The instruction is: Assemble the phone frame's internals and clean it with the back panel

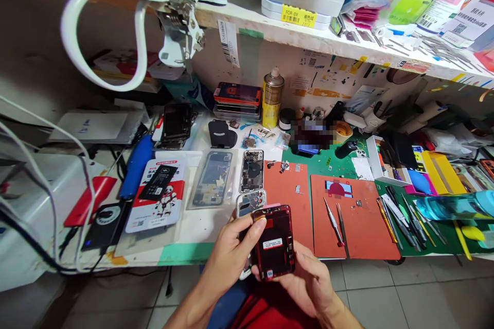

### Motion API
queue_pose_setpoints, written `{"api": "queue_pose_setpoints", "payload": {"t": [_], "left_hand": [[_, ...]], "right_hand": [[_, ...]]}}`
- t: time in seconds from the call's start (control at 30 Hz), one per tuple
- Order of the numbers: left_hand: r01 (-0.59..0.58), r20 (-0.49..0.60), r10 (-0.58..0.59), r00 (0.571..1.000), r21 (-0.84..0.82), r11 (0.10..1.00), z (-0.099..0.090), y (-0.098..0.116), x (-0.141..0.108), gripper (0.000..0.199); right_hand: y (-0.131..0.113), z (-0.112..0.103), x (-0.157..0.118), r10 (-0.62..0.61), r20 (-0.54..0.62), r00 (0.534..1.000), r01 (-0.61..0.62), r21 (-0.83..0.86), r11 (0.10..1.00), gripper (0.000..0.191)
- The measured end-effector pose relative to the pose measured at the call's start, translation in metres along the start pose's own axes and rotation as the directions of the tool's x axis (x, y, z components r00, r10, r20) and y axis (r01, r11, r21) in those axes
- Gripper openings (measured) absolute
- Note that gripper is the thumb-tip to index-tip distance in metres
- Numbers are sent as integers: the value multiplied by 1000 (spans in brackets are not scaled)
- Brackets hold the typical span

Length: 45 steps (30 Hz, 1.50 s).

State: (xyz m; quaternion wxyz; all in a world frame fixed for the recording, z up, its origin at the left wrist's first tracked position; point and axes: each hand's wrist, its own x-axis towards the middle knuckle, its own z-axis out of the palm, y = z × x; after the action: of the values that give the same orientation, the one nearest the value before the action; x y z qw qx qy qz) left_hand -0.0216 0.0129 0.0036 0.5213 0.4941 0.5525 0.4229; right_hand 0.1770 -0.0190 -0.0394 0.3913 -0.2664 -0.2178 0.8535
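Observation:
Both my hands hold a phone housing with a red frame (273, 259) above the front edge of the bench. Its inside is dark, with a white label in the middle. My left hand (235, 241) is closed on its left side, thumb on the upper left corner. Around the right edge and below curl the fingers of my right hand (309, 277). A silver phone housing (250, 201) with camera holes shows behind the red one, partly hidden by it and my left hand; whether my fingers grip it too, I cannot tell. Beyond lies an opened phone (251, 170) with its inner parts exposed.
On the right, an orange mat (363, 226) carries a screwdriver (332, 220) and tweezers (341, 228). To the left are a bagged phone panel (213, 178), a battery (160, 182) on a box, and a blue-handled tool (136, 164). A spray can (272, 97) stands behind, beneath a shelf (309, 43).

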Motion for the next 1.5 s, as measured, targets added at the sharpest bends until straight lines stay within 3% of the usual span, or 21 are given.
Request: {"api": "queue_pose_setpoints", "payload": {"t": [0.07,0.13,0.2,0.27,0.37,0.53,0.87,1.3,1.5], "left_hand": [[0,-3,0,1000,30,1000,-1,1,-3,45],[-6,-4,6,1000,71,997,-1,1,-6,45],[-26,-14,28,1000,138,990,-1,0,-8,44],[-57,-23,63,998,213,975,1,0,-10,42],[-101,-38,117,992,292,951,3,1,-12,39],[-105,-38,123,992,321,941,5,3,-15,38],[-119,-11,129,992,316,941,9,7,-16,34],[-71,6,73,997,344,936,9,7,-16,45],[-81,21,78,997,338,938,8,10,-14,42]], "right_hand": [[-14,2,0,-242,-106,964,191,-357,915,43],[-34,7,1,-538,-83,839,329,-710,623,28],[-53,15,4,-714,102,692,393,-883,256,30],[-67,24,9,-741,292,605,424,-906,-10,35],[-74,33,15,-706,417,572,434,-885,-171,34],[-70,31,15,-689,451,567,419,-878,-229,36],[-70,25,15,-685,464,563,422,-873,-244,36],[-74,26,15,-674,461,577,429,-874,-229,30],[-72,28,14,-687,411,599,432,-888,-154,32]]}}
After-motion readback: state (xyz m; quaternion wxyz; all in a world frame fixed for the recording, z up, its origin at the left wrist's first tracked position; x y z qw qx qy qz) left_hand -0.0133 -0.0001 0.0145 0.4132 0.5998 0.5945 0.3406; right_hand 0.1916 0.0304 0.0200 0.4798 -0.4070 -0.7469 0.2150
